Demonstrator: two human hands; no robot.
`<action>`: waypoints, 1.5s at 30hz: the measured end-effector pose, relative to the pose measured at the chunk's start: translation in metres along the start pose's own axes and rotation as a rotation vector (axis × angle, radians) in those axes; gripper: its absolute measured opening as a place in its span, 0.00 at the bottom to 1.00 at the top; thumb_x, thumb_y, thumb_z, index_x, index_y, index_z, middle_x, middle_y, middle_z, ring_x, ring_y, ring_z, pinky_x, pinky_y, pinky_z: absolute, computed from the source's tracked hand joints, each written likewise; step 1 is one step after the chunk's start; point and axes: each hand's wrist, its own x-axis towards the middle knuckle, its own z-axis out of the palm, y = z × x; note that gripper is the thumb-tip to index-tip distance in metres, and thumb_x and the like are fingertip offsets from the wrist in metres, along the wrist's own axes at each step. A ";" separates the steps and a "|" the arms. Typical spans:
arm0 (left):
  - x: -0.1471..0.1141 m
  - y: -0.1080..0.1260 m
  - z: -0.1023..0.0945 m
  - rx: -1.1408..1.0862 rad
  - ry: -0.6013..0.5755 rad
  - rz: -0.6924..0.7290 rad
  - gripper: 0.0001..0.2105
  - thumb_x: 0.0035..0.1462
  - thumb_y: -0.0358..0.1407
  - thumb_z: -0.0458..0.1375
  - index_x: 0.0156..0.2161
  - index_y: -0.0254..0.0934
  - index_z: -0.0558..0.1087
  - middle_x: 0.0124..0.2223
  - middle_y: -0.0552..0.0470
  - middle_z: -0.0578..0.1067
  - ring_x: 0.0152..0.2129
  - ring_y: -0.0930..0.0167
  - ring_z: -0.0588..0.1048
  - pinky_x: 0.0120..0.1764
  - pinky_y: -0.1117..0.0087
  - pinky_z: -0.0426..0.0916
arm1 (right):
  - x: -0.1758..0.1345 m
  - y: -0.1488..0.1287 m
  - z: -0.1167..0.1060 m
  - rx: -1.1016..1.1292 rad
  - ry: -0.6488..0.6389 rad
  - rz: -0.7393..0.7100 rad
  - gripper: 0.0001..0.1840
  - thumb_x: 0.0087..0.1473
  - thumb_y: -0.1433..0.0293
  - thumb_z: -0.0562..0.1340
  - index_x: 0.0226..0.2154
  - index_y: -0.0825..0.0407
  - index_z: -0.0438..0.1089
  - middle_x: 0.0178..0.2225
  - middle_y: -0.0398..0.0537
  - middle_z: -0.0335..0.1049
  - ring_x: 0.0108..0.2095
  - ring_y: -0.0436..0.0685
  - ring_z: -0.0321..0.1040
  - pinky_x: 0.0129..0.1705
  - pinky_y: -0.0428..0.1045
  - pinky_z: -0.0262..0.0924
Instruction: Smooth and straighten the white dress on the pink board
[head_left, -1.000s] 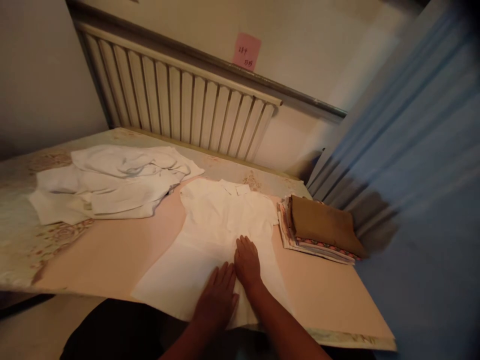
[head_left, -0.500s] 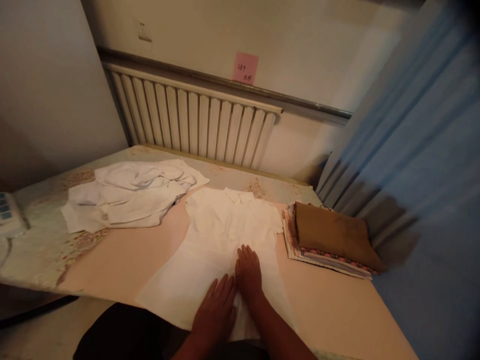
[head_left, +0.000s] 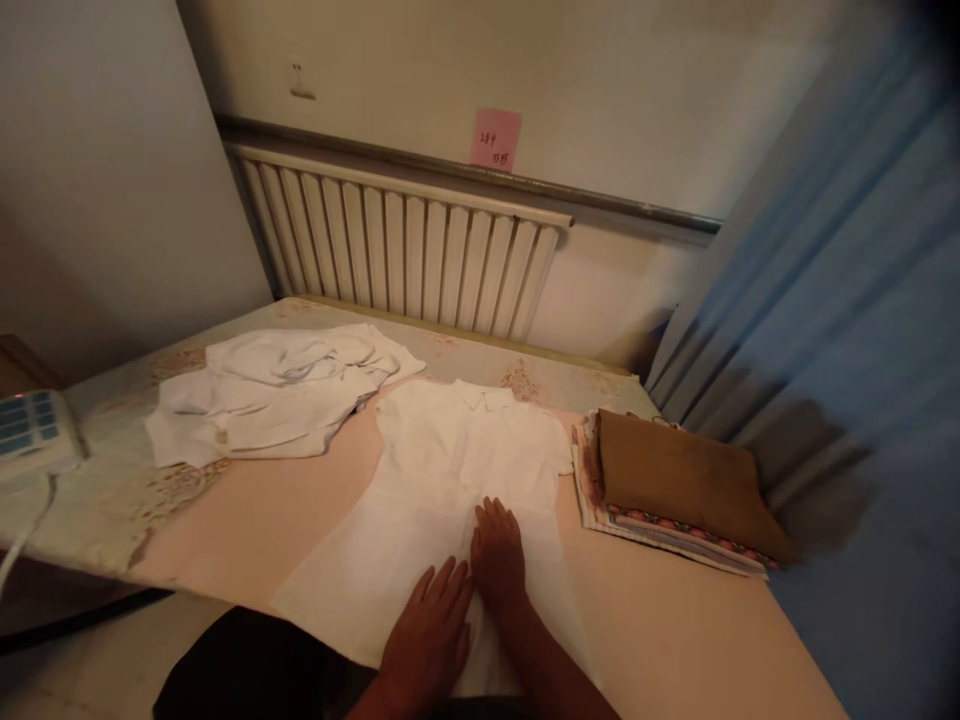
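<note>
A white short-sleeved dress with a collar (head_left: 442,450) lies spread out on the pink cloth (head_left: 285,505), its collar toward the wall. My left hand (head_left: 433,615) rests flat on the lower part of the dress, fingers stretched out and pointing away from me. Just right of it and a little farther up, my right hand (head_left: 498,550) also lies on the fabric near the waist, palm down with its fingers extended. Neither hand grips anything. My forearms cover part of the hem.
Several crumpled white garments (head_left: 281,395) lie at the left back. A stack of folded cloth (head_left: 682,485), brown on top, sits at the right beside a blue curtain (head_left: 862,380). A white device with blue panels (head_left: 34,430) and a cord stands far left. A radiator (head_left: 405,245) lines the wall.
The view has shifted slightly left, showing more of the white device. My hands keep nearly the same place on the dress, and the dress looks unchanged.
</note>
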 end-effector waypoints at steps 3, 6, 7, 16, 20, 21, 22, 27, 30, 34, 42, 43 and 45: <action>0.000 0.000 -0.001 -0.004 -0.005 0.001 0.28 0.58 0.33 0.48 0.64 0.37 0.54 0.64 0.50 0.60 0.61 0.63 0.57 0.60 0.58 0.53 | -0.001 0.001 0.001 -0.019 0.018 -0.020 0.19 0.57 0.75 0.52 0.50 0.55 0.68 0.56 0.53 0.65 0.61 0.60 0.54 0.62 0.58 0.45; 0.000 0.000 -0.001 -0.015 -0.019 -0.003 0.28 0.58 0.34 0.48 0.64 0.37 0.55 0.64 0.50 0.60 0.61 0.62 0.57 0.60 0.57 0.54 | -0.003 0.001 0.001 -0.044 0.045 -0.047 0.20 0.57 0.75 0.52 0.50 0.55 0.68 0.55 0.54 0.66 0.60 0.59 0.55 0.62 0.58 0.45; 0.000 0.001 -0.001 -0.023 -0.026 -0.009 0.27 0.58 0.34 0.48 0.64 0.38 0.55 0.64 0.50 0.60 0.61 0.62 0.58 0.60 0.57 0.55 | -0.003 0.001 0.001 -0.053 0.049 -0.053 0.19 0.57 0.75 0.52 0.50 0.55 0.68 0.55 0.54 0.66 0.60 0.59 0.55 0.62 0.58 0.45; -0.013 -0.040 0.017 -0.154 0.145 -0.186 0.20 0.62 0.41 0.48 0.57 0.38 0.66 0.57 0.45 0.70 0.55 0.65 0.67 0.53 0.61 0.67 | -0.002 -0.003 -0.006 -0.135 -0.005 -0.071 0.20 0.57 0.77 0.50 0.50 0.57 0.68 0.54 0.55 0.67 0.59 0.58 0.57 0.62 0.57 0.45; -0.029 -0.096 -0.003 -0.114 0.206 -0.436 0.19 0.62 0.39 0.45 0.55 0.36 0.67 0.58 0.42 0.69 0.57 0.61 0.64 0.56 0.56 0.63 | -0.004 -0.002 -0.005 -0.125 0.009 -0.075 0.20 0.57 0.78 0.50 0.50 0.58 0.69 0.53 0.56 0.68 0.58 0.58 0.58 0.61 0.57 0.46; -0.033 -0.110 -0.012 -0.094 0.180 -0.504 0.19 0.62 0.37 0.45 0.54 0.34 0.68 0.57 0.41 0.69 0.57 0.61 0.64 0.57 0.57 0.61 | -0.004 -0.001 -0.004 -0.121 0.016 -0.077 0.21 0.57 0.78 0.50 0.49 0.58 0.69 0.53 0.56 0.68 0.58 0.58 0.58 0.61 0.58 0.47; -0.037 -0.122 -0.021 -0.067 0.136 -0.568 0.19 0.62 0.36 0.44 0.53 0.32 0.68 0.57 0.39 0.69 0.56 0.61 0.65 0.57 0.58 0.60 | -0.004 -0.001 -0.004 -0.115 0.022 -0.079 0.21 0.57 0.78 0.50 0.49 0.58 0.69 0.53 0.56 0.68 0.58 0.58 0.59 0.61 0.58 0.47; -0.047 -0.153 -0.054 -0.023 -0.103 -0.767 0.15 0.61 0.33 0.44 0.47 0.33 0.70 0.47 0.42 0.72 0.45 0.62 0.69 0.49 0.60 0.62 | -0.009 0.001 -0.007 -0.051 -0.005 -0.078 0.21 0.57 0.78 0.49 0.50 0.58 0.69 0.54 0.55 0.67 0.58 0.58 0.58 0.61 0.57 0.49; -0.044 -0.151 -0.061 -0.023 -0.118 -0.749 0.14 0.61 0.34 0.44 0.43 0.34 0.71 0.42 0.44 0.71 0.41 0.63 0.68 0.46 0.63 0.62 | -0.013 0.006 -0.011 0.005 -0.046 -0.070 0.22 0.56 0.77 0.50 0.50 0.56 0.69 0.54 0.53 0.67 0.58 0.58 0.59 0.61 0.58 0.51; -0.040 -0.146 -0.063 -0.082 -0.103 -0.732 0.13 0.61 0.34 0.44 0.40 0.35 0.71 0.40 0.46 0.71 0.40 0.65 0.69 0.45 0.66 0.61 | -0.020 0.020 -0.025 0.110 -0.120 -0.022 0.23 0.52 0.76 0.52 0.49 0.54 0.71 0.52 0.51 0.69 0.55 0.58 0.63 0.57 0.58 0.58; -0.041 -0.145 -0.065 -0.148 -0.147 -0.821 0.16 0.63 0.38 0.40 0.44 0.37 0.69 0.42 0.46 0.72 0.36 0.67 0.72 0.38 0.66 0.62 | -0.044 0.060 -0.083 0.140 -0.067 0.350 0.25 0.52 0.67 0.50 0.48 0.58 0.71 0.49 0.56 0.71 0.50 0.60 0.69 0.54 0.55 0.61; -0.041 -0.144 -0.065 -0.167 -0.154 -0.838 0.16 0.64 0.38 0.39 0.44 0.37 0.68 0.43 0.46 0.72 0.37 0.67 0.72 0.38 0.67 0.62 | -0.048 0.064 -0.091 0.117 -0.054 0.413 0.25 0.51 0.67 0.50 0.47 0.58 0.71 0.48 0.57 0.72 0.49 0.61 0.69 0.53 0.55 0.61; -0.041 -0.145 -0.066 -0.210 -0.165 -0.870 0.16 0.64 0.40 0.39 0.44 0.39 0.68 0.45 0.47 0.72 0.39 0.67 0.73 0.38 0.67 0.63 | -0.057 0.070 -0.105 0.089 -0.065 0.526 0.23 0.50 0.66 0.50 0.44 0.56 0.72 0.43 0.56 0.75 0.43 0.62 0.72 0.47 0.54 0.64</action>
